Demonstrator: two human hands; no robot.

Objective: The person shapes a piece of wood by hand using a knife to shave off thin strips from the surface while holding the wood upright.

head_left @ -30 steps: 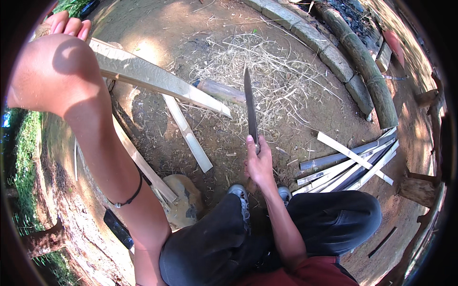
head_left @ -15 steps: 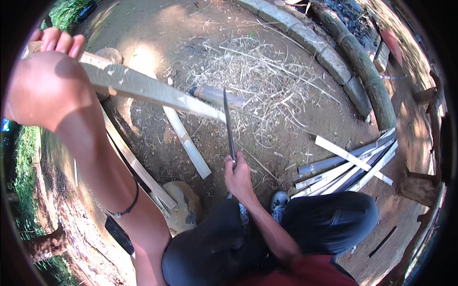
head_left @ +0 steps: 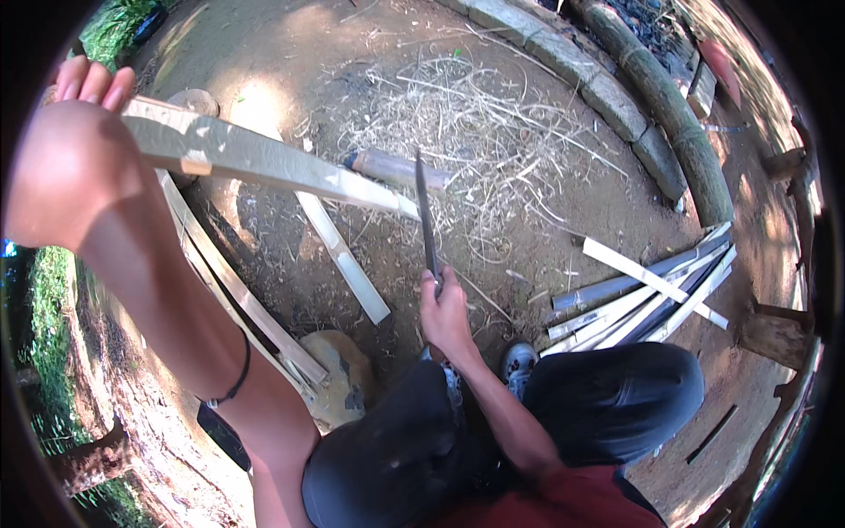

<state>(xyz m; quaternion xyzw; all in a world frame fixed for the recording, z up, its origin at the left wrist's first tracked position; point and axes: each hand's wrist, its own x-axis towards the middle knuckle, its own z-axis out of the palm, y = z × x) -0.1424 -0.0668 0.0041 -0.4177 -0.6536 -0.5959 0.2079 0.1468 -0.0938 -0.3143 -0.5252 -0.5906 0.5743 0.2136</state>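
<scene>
My left hand (head_left: 75,172) is raised at the upper left, its fingers curled over the far end of a long bamboo slat (head_left: 255,158). The slat slopes down to the right, grey-green on its face with a pale band at one joint. Its pale lower end meets the blade of a knife (head_left: 424,207), though I cannot tell whether blade and slat touch. My right hand (head_left: 444,315) is closed round the knife's handle, low in the middle in front of my knees, and the dark narrow blade points up and away.
Curly pale shavings (head_left: 493,123) cover the ground ahead, beside a short bamboo piece (head_left: 396,169). Split strips (head_left: 634,295) lie piled at right, more strips (head_left: 242,295) at left, resting on a stone (head_left: 343,374). A slat (head_left: 343,260) lies between. Far right are a block border (head_left: 572,70) and log (head_left: 673,123).
My left hand and the bamboo slat have shifted slightly left. The knife, still in my right hand, has moved a little right and up, and its blade leans slightly more.
</scene>
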